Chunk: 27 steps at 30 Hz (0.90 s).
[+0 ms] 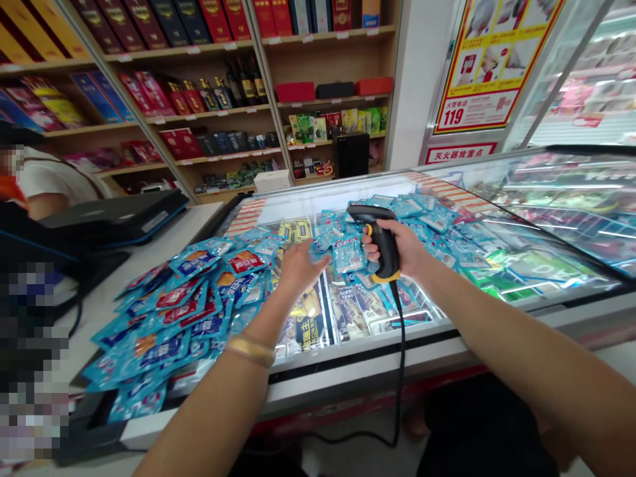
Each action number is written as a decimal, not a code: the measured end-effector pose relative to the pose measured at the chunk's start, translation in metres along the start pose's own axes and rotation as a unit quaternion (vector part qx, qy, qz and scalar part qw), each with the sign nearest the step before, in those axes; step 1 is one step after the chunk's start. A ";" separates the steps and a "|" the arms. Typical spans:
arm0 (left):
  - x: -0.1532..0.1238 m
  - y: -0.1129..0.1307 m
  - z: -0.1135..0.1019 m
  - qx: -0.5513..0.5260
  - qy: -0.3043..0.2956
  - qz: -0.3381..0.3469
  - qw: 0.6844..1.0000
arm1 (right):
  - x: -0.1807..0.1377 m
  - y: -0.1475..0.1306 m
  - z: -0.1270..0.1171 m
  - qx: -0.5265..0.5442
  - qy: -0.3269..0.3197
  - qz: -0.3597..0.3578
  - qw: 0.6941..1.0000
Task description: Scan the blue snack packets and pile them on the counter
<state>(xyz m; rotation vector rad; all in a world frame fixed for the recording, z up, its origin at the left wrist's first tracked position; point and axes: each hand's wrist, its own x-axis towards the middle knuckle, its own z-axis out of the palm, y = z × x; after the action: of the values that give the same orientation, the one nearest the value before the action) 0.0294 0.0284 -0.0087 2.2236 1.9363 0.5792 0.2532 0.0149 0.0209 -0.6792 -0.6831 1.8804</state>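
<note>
In my right hand (pixel 397 246) is a black and yellow barcode scanner (pixel 383 245), its head tilted to the left and its cable hanging over the freezer's front edge. My left hand (pixel 300 266), with a gold bracelet (pixel 251 350) on the wrist, hovers over the glass lid with fingers apart and nothing visible in it. Just right of its fingertips lies a light-blue snack packet (pixel 348 254), below the scanner. A heap of blue packets with red or dark-blue panels (pixel 183 298) is piled to the left. More light-blue packets (pixel 427 215) spread behind and right of the scanner.
The glass-topped chest freezer (pixel 358 371) holds packaged goods under its lid. At left, a black point-of-sale device (pixel 116 215) stands on a counter, with a person (pixel 59 179) behind it. Stocked shelves (pixel 209 112) line the back. The scanner's cable (pixel 401 371) dangles in front.
</note>
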 end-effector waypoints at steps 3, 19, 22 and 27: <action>0.003 0.002 0.000 0.017 -0.015 -0.025 0.999 | -0.003 0.001 -0.003 0.008 -0.007 -0.008 1.000; 0.014 -0.011 0.008 -0.373 0.116 -0.088 0.916 | -0.011 0.007 0.000 -0.023 -0.007 -0.031 0.999; 0.014 -0.010 0.009 -0.448 0.151 -0.127 0.872 | -0.011 0.007 0.000 -0.024 -0.006 -0.030 0.999; 0.017 -0.011 0.006 -0.512 0.226 -0.159 0.813 | -0.012 0.007 0.002 -0.013 0.000 -0.026 1.000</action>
<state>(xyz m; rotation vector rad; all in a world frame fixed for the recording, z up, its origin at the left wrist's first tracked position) 0.0233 0.0471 -0.0143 1.1041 1.4667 1.6878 0.2519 0.0012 0.0192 -0.6715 -0.7201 1.8267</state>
